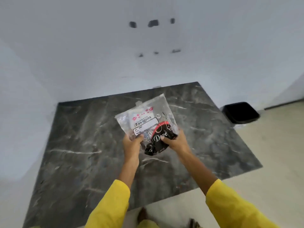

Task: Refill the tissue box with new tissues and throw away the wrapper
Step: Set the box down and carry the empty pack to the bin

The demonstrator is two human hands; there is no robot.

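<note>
both hands, left hand and right hand, grip a clear tissue wrapper (labelled "big tissues", "dove") above the marble surface.

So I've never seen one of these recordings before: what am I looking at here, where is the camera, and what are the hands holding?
There is no machine: one wide-angle camera worn on a person's head looks down at their own bare hands in yellow sleeves. The left hand and right hand together hold a clear plastic wrapper labelled "BIG TISSUES", with a black and red printed part reading "Dove" at its lower end. They hold it above a dark marble tabletop. A black bin stands on the floor to the right. No tissue box is in view.
</note>
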